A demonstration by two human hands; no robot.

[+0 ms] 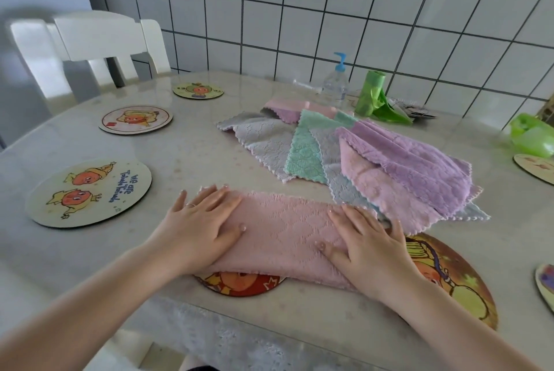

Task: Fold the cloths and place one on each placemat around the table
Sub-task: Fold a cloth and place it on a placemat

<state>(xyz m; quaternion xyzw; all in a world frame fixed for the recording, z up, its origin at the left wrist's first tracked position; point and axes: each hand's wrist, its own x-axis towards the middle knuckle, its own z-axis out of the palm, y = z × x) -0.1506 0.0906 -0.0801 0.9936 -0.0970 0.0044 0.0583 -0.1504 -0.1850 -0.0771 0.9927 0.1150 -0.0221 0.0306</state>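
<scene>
A pink cloth (284, 229), folded into a long strip, lies across the near part of the table. My left hand (201, 220) presses flat on its left end. My right hand (365, 244) presses flat on its right part. The strip partly covers a round red placemat (239, 285) at the table's front edge. A pile of loose cloths (344, 157), grey, green, pink and purple, lies behind it. Round cartoon placemats lie at the near left (90, 193), further back (135, 119), at the far left (198, 90) and by my right wrist (455, 280).
A clear pump bottle (335, 83) with a blue top, a roll of green bags (373, 98) and a green bag (532, 136) stand near the tiled wall. A white chair (90, 47) stands at the far left. Two more mats (536, 166) (546, 283) show at the right edge.
</scene>
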